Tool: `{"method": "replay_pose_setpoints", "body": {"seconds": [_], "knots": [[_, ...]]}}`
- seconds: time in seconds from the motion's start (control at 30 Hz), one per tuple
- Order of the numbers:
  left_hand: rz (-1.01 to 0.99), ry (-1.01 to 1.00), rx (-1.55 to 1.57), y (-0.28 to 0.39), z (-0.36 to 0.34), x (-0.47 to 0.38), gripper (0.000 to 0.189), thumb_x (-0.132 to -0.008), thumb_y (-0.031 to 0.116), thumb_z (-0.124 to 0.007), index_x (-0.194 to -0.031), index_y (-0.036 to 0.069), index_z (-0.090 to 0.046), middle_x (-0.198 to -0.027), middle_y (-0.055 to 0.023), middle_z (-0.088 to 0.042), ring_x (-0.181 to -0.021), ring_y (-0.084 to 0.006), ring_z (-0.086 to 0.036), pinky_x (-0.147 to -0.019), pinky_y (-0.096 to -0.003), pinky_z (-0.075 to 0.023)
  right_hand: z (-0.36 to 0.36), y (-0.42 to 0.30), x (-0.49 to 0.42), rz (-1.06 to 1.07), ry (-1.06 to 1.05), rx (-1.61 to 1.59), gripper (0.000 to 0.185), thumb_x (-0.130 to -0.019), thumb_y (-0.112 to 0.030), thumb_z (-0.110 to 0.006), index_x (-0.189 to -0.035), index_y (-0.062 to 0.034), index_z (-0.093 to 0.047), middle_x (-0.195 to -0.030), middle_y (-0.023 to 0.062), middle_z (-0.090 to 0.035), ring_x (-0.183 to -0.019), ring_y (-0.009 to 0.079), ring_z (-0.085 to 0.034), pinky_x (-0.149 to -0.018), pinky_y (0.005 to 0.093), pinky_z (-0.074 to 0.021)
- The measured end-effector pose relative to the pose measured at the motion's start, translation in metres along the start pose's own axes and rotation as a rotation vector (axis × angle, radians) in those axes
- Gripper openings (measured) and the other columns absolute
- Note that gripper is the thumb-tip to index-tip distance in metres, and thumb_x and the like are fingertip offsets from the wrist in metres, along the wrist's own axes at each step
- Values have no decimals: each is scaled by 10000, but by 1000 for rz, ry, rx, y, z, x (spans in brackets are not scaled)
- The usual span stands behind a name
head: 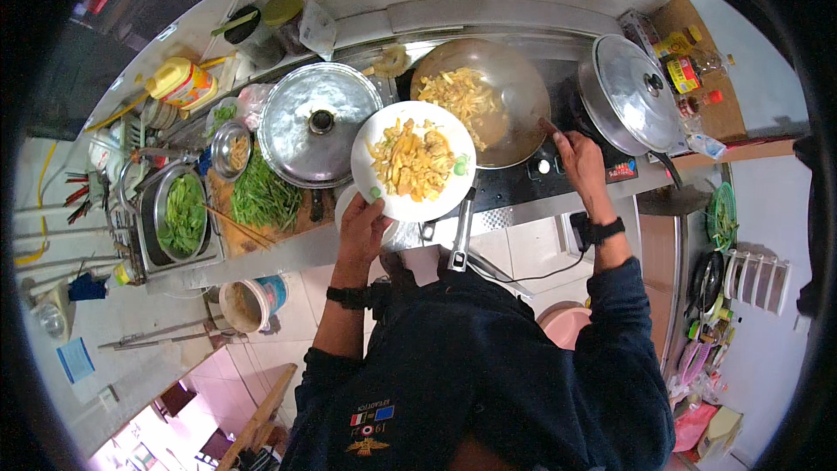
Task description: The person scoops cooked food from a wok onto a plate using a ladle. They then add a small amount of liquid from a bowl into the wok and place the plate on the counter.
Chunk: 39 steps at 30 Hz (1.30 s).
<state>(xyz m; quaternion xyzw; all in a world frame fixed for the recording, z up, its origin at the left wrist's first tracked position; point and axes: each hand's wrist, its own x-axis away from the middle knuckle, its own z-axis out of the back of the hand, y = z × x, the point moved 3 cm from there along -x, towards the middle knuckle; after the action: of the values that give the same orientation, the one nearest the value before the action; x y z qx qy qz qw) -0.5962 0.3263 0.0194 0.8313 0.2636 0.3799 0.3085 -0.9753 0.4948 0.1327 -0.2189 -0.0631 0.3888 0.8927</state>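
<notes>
My left hand [365, 226] grips the lower left edge of a white plate [413, 212], thumb on the rim. Pieces of cooked yellowish food [412, 163] lie on it. The plate is held over the near left edge of a wok [480, 52], overlapping it. More of the same-looking food [461, 95] sits in the wok, mostly on its left side. My right hand [580, 160] is closed around a brown utensil handle [548, 125] at the wok's right rim; the utensil's working end cannot be made out. The wok's long handle [462, 229] points towards me.
A lidded metal pan [624, 95] stands right of the wok. To the left are a pot lid [294, 101], cut greens [268, 199] on a wooden board [229, 239], chopsticks [242, 226] and a small metal bowl [225, 144]. Leafy vegetables [180, 212] fill a basin in the sink.
</notes>
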Motion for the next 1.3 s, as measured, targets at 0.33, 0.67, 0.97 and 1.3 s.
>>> {"method": "replay_pose_setpoints", "body": {"seconds": [0.33, 0.67, 0.97, 1.3], "knots": [[-91, -5, 86, 13, 18, 26, 378, -971, -15, -519, -1347, 3, -531, -1318, -124, -609, -1197, -255, -619, -1019, -418, -531, -37, 25, -50, -5, -121, 42, 419, -973, -415, -579, -956, -17, -708, -869, 260, -690, -885, 457, -662, -746, 510, -523], [-116, -37, 170, 19, 17, 25, 389, -967, 30, -560, -1352, -9, -519, -1295, -119, -615, -1160, -243, -629, -988, -397, -541, -122, -3, -48, -473, -609, -972, 387, -1003, -453, -575, -1026, -83, -689, -624, -46, -503, -453, 43, -420, -384, 194, -280], [-104, -2, -28, 19, 11, 13, 437, -957, 111, -547, -1377, 3, -497, -1253, -107, -619, -1089, -215, -633, -872, -328, -559, -96, 0, -26, -555, -551, -1141, 335, -1010, -411, -592, -1021, -83, -661, -618, -42, -512, -455, 63, -442, -369, 203, -286], [-213, -68, -263, 40, -42, 12, 320, -953, 75, -537, -1232, -81, -545, -1196, -184, -626, -1087, -260, -624, -910, -400, -520, -28, -6, 6, -480, -363, -1068, 313, -1004, -390, -602, -826, -133, -596, -596, -39, -511, -449, 59, -438, -392, 217, -293]]}}
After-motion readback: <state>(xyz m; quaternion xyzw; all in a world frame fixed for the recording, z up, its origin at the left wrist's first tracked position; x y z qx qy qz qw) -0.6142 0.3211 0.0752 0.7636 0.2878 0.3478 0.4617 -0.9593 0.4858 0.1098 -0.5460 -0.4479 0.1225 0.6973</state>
